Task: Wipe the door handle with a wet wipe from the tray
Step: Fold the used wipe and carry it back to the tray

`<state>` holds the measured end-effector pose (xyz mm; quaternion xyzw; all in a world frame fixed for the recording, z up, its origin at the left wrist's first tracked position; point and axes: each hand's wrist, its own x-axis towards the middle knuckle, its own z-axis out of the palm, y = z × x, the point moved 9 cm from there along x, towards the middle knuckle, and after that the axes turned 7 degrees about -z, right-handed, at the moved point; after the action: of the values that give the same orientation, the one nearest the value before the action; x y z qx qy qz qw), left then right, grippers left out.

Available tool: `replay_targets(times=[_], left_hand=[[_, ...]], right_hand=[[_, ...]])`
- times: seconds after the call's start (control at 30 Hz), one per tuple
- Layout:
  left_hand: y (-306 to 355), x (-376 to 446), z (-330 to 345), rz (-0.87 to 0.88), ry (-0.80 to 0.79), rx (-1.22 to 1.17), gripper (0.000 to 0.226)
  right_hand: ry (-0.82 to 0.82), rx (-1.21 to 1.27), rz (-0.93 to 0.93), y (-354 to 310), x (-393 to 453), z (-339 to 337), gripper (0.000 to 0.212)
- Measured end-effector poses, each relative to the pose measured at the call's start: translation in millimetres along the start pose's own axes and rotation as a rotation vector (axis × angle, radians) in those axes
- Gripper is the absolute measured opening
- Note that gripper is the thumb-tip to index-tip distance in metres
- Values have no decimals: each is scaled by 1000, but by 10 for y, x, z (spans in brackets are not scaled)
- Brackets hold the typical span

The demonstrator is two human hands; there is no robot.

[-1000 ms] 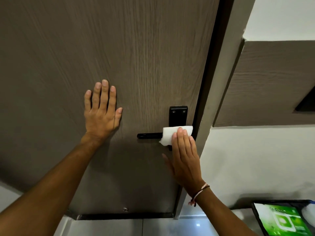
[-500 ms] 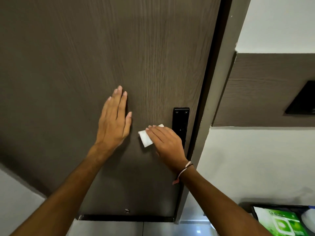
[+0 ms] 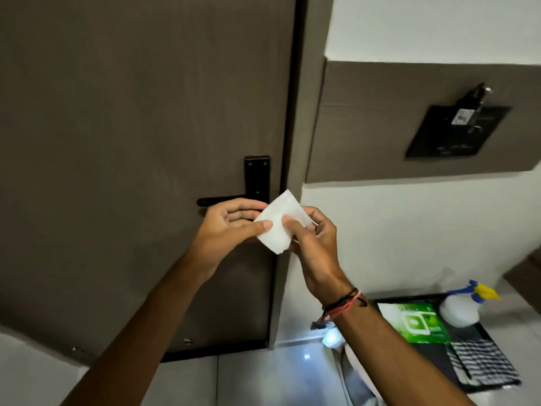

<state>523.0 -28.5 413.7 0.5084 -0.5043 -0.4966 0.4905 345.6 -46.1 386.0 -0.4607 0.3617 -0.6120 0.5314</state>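
A: What's the room like?
B: A brown door [image 3: 131,142] in a grey frame, white wall right of it, pale floor below.
A: Around it?
B: Right of the door, low down, a tray [image 3: 433,351] with a spray bottle [image 3: 459,310], green pack [image 3: 421,322] and striped cloth [image 3: 480,366].
A: And the wipe?
B: Wipe [image 3: 278,227] pinched between left hand [image 3: 225,227] and right hand [image 3: 316,244], just in front of the handle [image 3: 219,201], partly covering it.

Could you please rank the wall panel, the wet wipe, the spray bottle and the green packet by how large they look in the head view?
1. Wall panel, largest.
2. Wet wipe, enlarged by nearness to the camera.
3. Green packet and spray bottle look alike; I would not rank them.
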Motion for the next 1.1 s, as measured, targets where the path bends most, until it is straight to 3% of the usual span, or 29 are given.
replay_targets(times=[0.17, 0.33, 0.5, 0.8, 1.0, 1.1], left_hand=[[-215, 68, 883, -154, -60, -2, 26], [-425, 178, 1979, -299, -143, 47, 27], [-954, 320, 3040, -412, -63, -15, 30], [-3187, 109, 4363, -907, 53, -159, 40], [-4395, 75, 4775, -988, 229, 53, 37], [-4694, 50, 4860, -1010, 248, 181, 25]], right_hand=[[-22, 22, 164, 29, -138, -944, 50], [-53, -18, 197, -165, -43, -2022, 28], [-45, -157, 343, -49, -4, -3280, 22], [175, -328, 739, 1434, -576, -5322, 6], [156, -612, 909, 2424, -898, -6131, 23], [161, -680, 960, 2654, -1000, -6335, 3]])
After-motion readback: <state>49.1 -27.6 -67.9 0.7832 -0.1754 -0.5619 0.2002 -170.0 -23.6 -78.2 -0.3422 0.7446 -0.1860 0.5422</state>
